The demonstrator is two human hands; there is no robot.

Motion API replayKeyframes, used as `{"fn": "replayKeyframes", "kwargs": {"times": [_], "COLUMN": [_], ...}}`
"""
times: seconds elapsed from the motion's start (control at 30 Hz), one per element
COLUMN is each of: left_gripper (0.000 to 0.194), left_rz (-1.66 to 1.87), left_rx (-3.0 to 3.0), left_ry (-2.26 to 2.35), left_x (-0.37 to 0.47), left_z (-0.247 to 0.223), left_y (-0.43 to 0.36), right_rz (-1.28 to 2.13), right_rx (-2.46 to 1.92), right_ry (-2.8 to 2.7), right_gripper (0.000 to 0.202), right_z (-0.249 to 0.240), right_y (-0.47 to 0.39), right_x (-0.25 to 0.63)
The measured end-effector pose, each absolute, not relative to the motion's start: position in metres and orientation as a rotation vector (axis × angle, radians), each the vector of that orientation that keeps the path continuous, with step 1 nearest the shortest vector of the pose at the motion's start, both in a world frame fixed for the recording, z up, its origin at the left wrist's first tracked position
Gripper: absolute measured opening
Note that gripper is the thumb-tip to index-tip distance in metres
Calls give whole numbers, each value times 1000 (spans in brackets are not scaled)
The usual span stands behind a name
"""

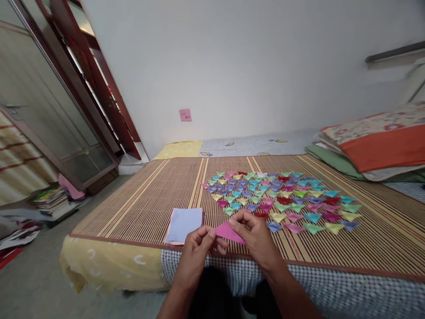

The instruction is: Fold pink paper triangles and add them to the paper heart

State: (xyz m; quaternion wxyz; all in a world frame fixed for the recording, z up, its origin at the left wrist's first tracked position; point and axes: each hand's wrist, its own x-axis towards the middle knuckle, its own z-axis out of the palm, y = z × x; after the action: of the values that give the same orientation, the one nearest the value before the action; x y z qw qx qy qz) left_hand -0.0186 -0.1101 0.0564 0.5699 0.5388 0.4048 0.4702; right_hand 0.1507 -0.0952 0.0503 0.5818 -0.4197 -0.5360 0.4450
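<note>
A bright pink sheet of origami paper (pixel 229 232), folded to a pointed shape, is held up between my two hands above the mat's near edge. My left hand (pixel 202 248) pinches its left tip between thumb and finger. With thumb and fingers, my right hand (pixel 254 235) grips its upper right side, hiding part of the paper. Left of my hands lies a stack of square paper (pixel 183 225), pale blue on top with pink edges showing. Many small folded paper pieces (pixel 272 195) in several colours stand in rows to the right and beyond.
A striped bamboo mat (pixel 133 199) covers the bed. Folded bedding (pixel 381 150) is piled at the right. A pink note (pixel 185 115) sticks to the wall. Books (pixel 51 201) are stacked on the left, near a door (pixel 49 97).
</note>
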Motion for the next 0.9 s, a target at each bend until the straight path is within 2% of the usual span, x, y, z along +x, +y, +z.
{"fn": "replayKeyframes", "kwargs": {"times": [0.23, 0.47, 0.7, 0.77, 0.9], "left_gripper": [35, 25, 27, 22, 6], "left_rz": [1075, 1066, 1269, 1240, 1155], "left_rx": [1300, 1290, 521, 360, 166], "left_ry": [1007, 888, 734, 682, 614], "left_x": [-6, 3, 9, 10, 12], "left_z": [64, 53, 17, 13, 15], "left_y": [-39, 14, 32, 33, 33], "right_rz": [1081, 1100, 1235, 1222, 1038], "right_rx": [-924, -936, -806, -804, -897], "right_ry": [-1331, -1356, -1280, -1294, -1306], "right_gripper": [26, 31, 33, 32, 14], "right_z": [49, 30, 21, 18, 16], "right_y": [-33, 18, 30, 30, 27], "right_x": [152, 166, 159, 152, 142]}}
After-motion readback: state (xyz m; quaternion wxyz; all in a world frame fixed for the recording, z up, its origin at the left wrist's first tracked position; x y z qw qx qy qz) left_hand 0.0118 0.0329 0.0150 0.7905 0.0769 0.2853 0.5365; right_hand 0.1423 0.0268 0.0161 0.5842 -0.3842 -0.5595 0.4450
